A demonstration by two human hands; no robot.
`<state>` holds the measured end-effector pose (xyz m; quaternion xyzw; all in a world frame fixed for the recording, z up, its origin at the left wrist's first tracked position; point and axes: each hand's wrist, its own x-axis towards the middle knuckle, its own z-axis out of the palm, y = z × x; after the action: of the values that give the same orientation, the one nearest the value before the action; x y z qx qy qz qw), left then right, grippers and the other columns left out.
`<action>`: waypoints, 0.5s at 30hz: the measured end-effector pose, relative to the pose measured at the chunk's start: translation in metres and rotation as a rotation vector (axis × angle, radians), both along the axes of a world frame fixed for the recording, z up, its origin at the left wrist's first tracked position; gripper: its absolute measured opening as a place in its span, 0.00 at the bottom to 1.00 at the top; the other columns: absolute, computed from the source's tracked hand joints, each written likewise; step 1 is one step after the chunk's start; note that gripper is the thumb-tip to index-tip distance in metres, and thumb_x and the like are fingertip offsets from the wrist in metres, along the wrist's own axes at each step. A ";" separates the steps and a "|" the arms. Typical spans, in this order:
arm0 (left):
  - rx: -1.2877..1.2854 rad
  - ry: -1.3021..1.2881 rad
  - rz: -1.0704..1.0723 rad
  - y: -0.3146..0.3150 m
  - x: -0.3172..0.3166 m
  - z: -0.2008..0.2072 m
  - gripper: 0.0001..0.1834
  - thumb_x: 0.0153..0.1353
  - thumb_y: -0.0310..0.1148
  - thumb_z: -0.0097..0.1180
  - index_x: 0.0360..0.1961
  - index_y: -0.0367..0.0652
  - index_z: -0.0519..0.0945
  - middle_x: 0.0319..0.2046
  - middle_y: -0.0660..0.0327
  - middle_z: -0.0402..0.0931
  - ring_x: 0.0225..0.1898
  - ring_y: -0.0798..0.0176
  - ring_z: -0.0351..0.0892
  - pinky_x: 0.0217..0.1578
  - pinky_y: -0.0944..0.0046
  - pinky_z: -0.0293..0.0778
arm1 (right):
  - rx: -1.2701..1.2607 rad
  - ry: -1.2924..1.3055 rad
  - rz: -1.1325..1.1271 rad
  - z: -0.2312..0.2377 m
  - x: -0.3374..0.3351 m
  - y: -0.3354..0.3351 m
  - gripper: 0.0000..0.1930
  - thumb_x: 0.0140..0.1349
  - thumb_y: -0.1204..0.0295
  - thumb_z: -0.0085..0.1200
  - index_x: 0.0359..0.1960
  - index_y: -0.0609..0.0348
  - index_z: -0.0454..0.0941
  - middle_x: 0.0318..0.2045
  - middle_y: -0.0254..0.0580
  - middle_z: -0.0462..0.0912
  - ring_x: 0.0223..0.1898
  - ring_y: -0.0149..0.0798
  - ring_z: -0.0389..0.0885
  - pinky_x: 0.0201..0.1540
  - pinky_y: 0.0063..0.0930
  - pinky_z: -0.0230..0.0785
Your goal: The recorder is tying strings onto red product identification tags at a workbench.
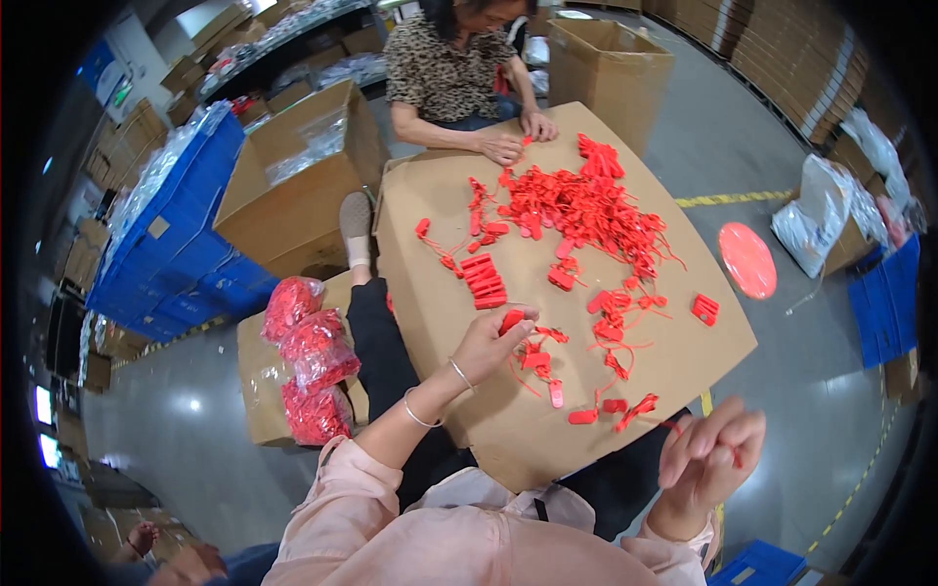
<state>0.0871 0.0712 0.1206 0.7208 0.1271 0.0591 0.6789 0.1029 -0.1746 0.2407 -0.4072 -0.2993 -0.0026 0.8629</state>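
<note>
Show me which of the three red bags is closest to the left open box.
The topmost red bag in the picture, nearest that open box; the other two lie lower.

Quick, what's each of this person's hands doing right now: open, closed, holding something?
Left hand: closed, holding a small red piece.
Right hand: closed, apparently pinching a red cord.

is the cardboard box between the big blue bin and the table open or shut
Open: the cardboard box has its top uncovered, showing clear plastic inside.
</note>
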 end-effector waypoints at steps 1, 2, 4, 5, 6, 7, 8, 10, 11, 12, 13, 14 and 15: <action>0.093 -0.032 0.067 0.005 -0.005 -0.006 0.11 0.61 0.32 0.48 0.41 0.37 0.73 0.31 0.64 0.75 0.31 0.74 0.72 0.36 0.72 0.70 | -0.034 0.014 0.052 0.000 -0.005 0.005 0.11 0.60 0.69 0.48 0.30 0.61 0.60 0.24 0.41 0.67 0.08 0.28 0.64 0.13 0.17 0.63; 0.116 -0.112 0.118 0.011 -0.010 -0.013 0.13 0.61 0.32 0.47 0.45 0.37 0.71 0.31 0.63 0.74 0.33 0.73 0.72 0.38 0.71 0.69 | -0.066 0.026 0.112 -0.001 -0.011 0.011 0.12 0.60 0.68 0.49 0.29 0.61 0.59 0.24 0.42 0.67 0.07 0.29 0.64 0.12 0.18 0.64; 0.259 -0.222 0.252 0.023 -0.019 -0.032 0.13 0.61 0.33 0.47 0.45 0.39 0.71 0.31 0.63 0.73 0.32 0.73 0.71 0.36 0.70 0.69 | -0.109 -0.001 0.187 -0.011 -0.016 0.022 0.10 0.61 0.70 0.47 0.31 0.62 0.62 0.24 0.43 0.68 0.11 0.31 0.68 0.14 0.20 0.67; 0.229 -0.105 0.282 0.023 -0.022 -0.036 0.14 0.61 0.35 0.47 0.45 0.42 0.70 0.30 0.61 0.72 0.31 0.70 0.70 0.34 0.70 0.68 | -0.179 -0.028 0.203 -0.021 -0.016 0.025 0.07 0.62 0.71 0.45 0.32 0.63 0.64 0.25 0.44 0.68 0.14 0.34 0.71 0.15 0.22 0.70; 0.321 -0.085 0.274 0.017 -0.023 -0.023 0.14 0.61 0.38 0.46 0.45 0.43 0.69 0.31 0.59 0.71 0.30 0.67 0.69 0.34 0.67 0.68 | -0.255 -0.051 0.172 -0.034 -0.014 0.026 0.07 0.61 0.72 0.46 0.32 0.63 0.64 0.25 0.45 0.68 0.16 0.33 0.72 0.16 0.22 0.70; 0.289 -0.126 0.314 0.018 -0.027 -0.034 0.14 0.61 0.39 0.47 0.44 0.44 0.68 0.28 0.63 0.69 0.26 0.71 0.67 0.28 0.70 0.67 | -0.318 -0.078 0.153 -0.047 -0.014 0.031 0.07 0.61 0.72 0.46 0.31 0.64 0.65 0.25 0.45 0.68 0.18 0.32 0.72 0.18 0.22 0.71; 0.248 -0.168 0.344 0.015 -0.031 -0.050 0.14 0.61 0.40 0.48 0.43 0.45 0.67 0.26 0.68 0.67 0.22 0.75 0.65 0.23 0.72 0.66 | -0.433 -0.087 0.148 -0.053 -0.015 0.037 0.05 0.60 0.75 0.46 0.31 0.65 0.66 0.26 0.44 0.68 0.20 0.29 0.72 0.20 0.20 0.71; 0.074 -0.167 0.278 0.013 -0.047 -0.065 0.08 0.63 0.37 0.41 0.39 0.46 0.63 0.26 0.69 0.63 0.22 0.76 0.61 0.23 0.75 0.63 | -0.534 -0.009 0.172 -0.083 -0.020 0.051 0.02 0.57 0.79 0.47 0.32 0.66 0.69 0.28 0.42 0.69 0.18 0.27 0.69 0.20 0.17 0.66; -0.021 -0.091 0.225 0.012 -0.057 -0.071 0.06 0.64 0.35 0.38 0.38 0.46 0.63 0.26 0.69 0.62 0.22 0.77 0.60 0.22 0.75 0.62 | -0.606 -0.008 0.190 -0.094 -0.021 0.059 0.02 0.56 0.81 0.47 0.32 0.66 0.70 0.28 0.41 0.69 0.18 0.26 0.68 0.20 0.16 0.64; -0.022 -0.057 0.203 0.010 -0.068 -0.066 0.05 0.64 0.34 0.39 0.38 0.45 0.63 0.26 0.69 0.62 0.20 0.77 0.61 0.20 0.75 0.61 | -0.710 -0.082 0.187 -0.100 -0.022 0.065 0.03 0.55 0.82 0.49 0.31 0.65 0.72 0.28 0.40 0.69 0.19 0.26 0.68 0.21 0.17 0.62; -0.142 0.014 0.154 0.007 -0.079 -0.058 0.06 0.63 0.33 0.40 0.38 0.45 0.63 0.24 0.69 0.62 0.17 0.77 0.61 0.18 0.76 0.60 | -0.700 -0.097 0.213 -0.109 -0.025 0.072 0.03 0.55 0.82 0.49 0.31 0.65 0.72 0.28 0.40 0.69 0.19 0.26 0.68 0.21 0.17 0.62; -0.205 0.010 0.119 0.006 -0.086 -0.066 0.06 0.63 0.33 0.41 0.38 0.44 0.64 0.24 0.69 0.63 0.16 0.78 0.61 0.17 0.77 0.59 | -0.759 -0.248 0.166 -0.118 -0.027 0.079 0.03 0.54 0.82 0.50 0.30 0.65 0.73 0.27 0.39 0.69 0.21 0.28 0.68 0.22 0.18 0.61; -0.268 0.007 0.084 0.005 -0.093 -0.065 0.07 0.63 0.33 0.42 0.38 0.43 0.65 0.23 0.69 0.64 0.15 0.78 0.61 0.15 0.77 0.58 | -0.811 -0.399 0.118 -0.120 -0.028 0.086 0.03 0.53 0.82 0.51 0.30 0.65 0.73 0.26 0.39 0.69 0.22 0.29 0.69 0.22 0.20 0.61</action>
<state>-0.0055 0.0761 0.0559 0.6179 0.1663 0.0675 0.7655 0.0744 -0.0883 0.1204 -0.6861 -0.4591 0.0858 0.5578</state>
